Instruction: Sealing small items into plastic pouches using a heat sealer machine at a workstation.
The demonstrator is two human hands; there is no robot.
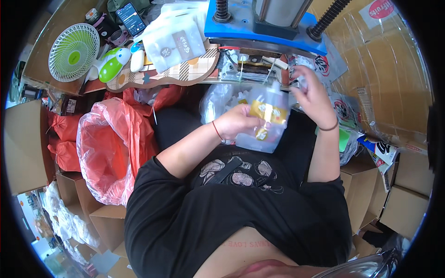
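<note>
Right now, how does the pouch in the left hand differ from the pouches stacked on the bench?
The held pouch is upright, bulging with white contents and carries a yellow label; the stacked pouches lie flat, look empty and carry brown labels. The left hand has its grip around the held one, while nothing touches the stack. The right hand is at the held pouch's top edge. Both kinds are frosted plastic.

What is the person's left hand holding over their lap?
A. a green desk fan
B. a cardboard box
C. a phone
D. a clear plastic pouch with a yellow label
D: the left hand grips a clear plastic pouch with a yellow label; the fan and phone sit apart on the bench.
</note>
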